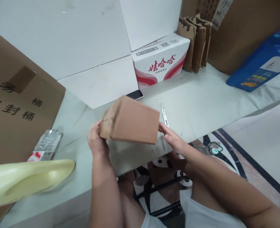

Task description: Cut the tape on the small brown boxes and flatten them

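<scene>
A small brown cardboard box (136, 122) is held up and tilted over the front of the covered table, with clear tape across its left end. My left hand (97, 137) grips that taped end, its fingers partly hidden behind the box. At the opposite end, my right hand (170, 136) has its fingertips against the box's right edge. A white utility knife (164, 115) lies on the table just beyond my right hand. Behind the box, a dark phone (135, 94) rests near the white cartons, partly covered by the box.
White cartons (94, 76) and a red-and-white water carton (162, 63) line the back. Folded cardboard (194, 44) and a blue bottle (261, 63) stand to the right. At left are a large brown carton (16, 95), a clear plastic package (47, 142) and a pale yellow object (30, 179).
</scene>
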`<action>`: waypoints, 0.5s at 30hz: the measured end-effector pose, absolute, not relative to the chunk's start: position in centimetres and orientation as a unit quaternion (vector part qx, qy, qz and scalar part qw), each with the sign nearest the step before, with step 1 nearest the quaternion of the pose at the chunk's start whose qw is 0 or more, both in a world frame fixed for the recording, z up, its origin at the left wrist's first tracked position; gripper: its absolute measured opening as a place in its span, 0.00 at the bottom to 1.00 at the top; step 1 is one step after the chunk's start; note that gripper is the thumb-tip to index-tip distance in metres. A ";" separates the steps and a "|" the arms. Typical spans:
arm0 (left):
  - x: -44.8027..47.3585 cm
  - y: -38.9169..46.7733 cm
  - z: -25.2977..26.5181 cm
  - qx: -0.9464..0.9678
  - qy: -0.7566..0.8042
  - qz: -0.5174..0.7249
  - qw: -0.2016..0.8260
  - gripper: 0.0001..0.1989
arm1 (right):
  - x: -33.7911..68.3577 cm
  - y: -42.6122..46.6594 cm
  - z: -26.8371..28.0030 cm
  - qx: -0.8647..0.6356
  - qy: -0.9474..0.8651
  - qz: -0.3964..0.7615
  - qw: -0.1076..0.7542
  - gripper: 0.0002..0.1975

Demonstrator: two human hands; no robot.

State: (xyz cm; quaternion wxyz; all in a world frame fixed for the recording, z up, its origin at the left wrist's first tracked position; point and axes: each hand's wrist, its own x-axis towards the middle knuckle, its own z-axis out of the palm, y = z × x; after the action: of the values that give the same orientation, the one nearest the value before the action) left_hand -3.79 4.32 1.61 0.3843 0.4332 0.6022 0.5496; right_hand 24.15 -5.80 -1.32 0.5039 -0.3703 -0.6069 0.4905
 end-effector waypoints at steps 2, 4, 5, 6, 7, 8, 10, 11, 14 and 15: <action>-2.9 3.7 1.4 0.378 0.621 0.472 0.498 0.26 | 24.0 -6.2 -1.2 -0.377 -0.664 0.413 0.496 0.36; -1.9 2.8 1.2 0.364 0.597 0.355 0.620 0.34 | 23.9 -6.5 -1.1 -0.394 -0.707 0.328 0.487 0.33; -1.4 2.3 1.2 0.376 0.577 0.303 0.659 0.36 | 23.8 -6.6 -1.2 -0.401 -0.714 0.291 0.494 0.32; -1.1 1.8 1.1 0.393 0.560 0.256 0.683 0.37 | 23.8 -6.6 -1.2 -0.409 -0.710 0.262 0.511 0.31; -0.8 1.5 1.0 0.411 0.549 0.209 0.697 0.36 | 23.8 -6.6 -1.2 -0.419 -0.696 0.240 0.531 0.29; -0.8 1.2 0.9 0.430 0.542 0.160 0.704 0.35 | 23.7 -6.6 -1.3 -0.431 -0.678 0.224 0.552 0.27; -0.9 1.1 0.5 0.487 0.526 0.086 0.692 0.31 | 23.7 -6.6 -1.3 -0.451 -0.649 0.212 0.575 0.21; -1.1 1.3 0.4 0.528 0.522 0.089 0.665 0.28 | 23.6 -6.6 -1.3 -0.456 -0.645 0.215 0.574 0.19; -1.3 2.0 0.3 0.630 0.532 0.296 0.482 0.24 | 23.4 -6.7 -1.2 -0.450 -0.660 0.241 0.551 0.15; -1.1 2.1 0.4 0.646 0.520 0.381 0.409 0.25 | 23.3 -6.7 -1.2 -0.447 -0.664 0.249 0.545 0.15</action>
State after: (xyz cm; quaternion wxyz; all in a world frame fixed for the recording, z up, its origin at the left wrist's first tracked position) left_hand -1.15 2.08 0.40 0.4094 0.6458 0.5201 0.3806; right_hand 23.33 -6.70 -1.18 0.5449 -0.4475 -0.6639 0.2492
